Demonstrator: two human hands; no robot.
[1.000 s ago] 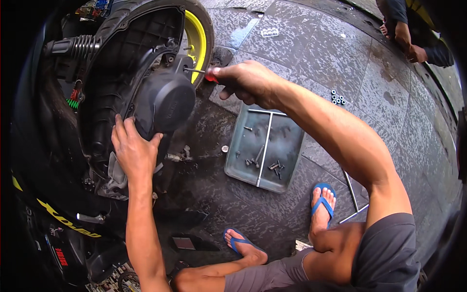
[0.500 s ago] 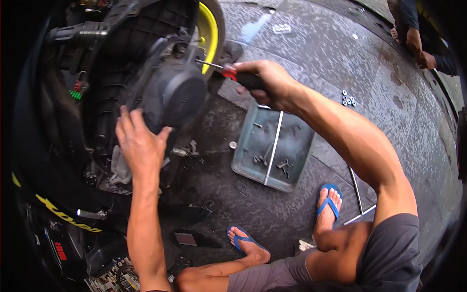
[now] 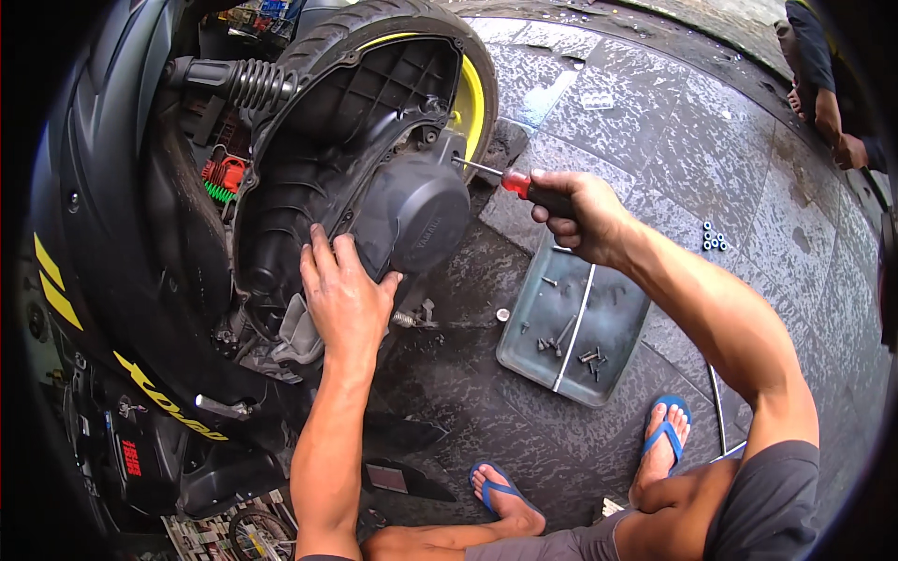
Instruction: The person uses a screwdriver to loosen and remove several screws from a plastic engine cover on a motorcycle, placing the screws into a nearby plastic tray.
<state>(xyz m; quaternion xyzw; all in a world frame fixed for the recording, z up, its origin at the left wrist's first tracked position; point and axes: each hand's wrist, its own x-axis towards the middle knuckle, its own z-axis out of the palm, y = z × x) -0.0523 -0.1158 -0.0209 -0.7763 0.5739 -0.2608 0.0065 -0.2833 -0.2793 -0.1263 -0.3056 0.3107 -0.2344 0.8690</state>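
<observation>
My right hand [image 3: 580,213] is closed round a screwdriver [image 3: 519,181] with a red and black handle. Its thin shaft points left, and the tip meets the edge of a black round-faced cover [image 3: 432,220] on the scooter's engine casing [image 3: 327,150]. Against the near left side of that cover rests my left hand [image 3: 348,290], fingers spread and thumb apart. Behind the casing stands the rear wheel, with a dark tyre [image 3: 374,28] and a yellow rim [image 3: 479,98].
A grey tray [image 3: 608,374] on the paved floor holds several bolts and a long metal rod [image 3: 575,327]. Small rings [image 3: 714,237] lie to its right. The scooter's black body panel [image 3: 112,252] fills the left side. Another person's hands [image 3: 842,140] show at far right.
The whole view has shifted, so the scooter, tray and both hands sit farther right and lower. The screwdriver stays at the cover's edge, and my left hand remains on the cover.
</observation>
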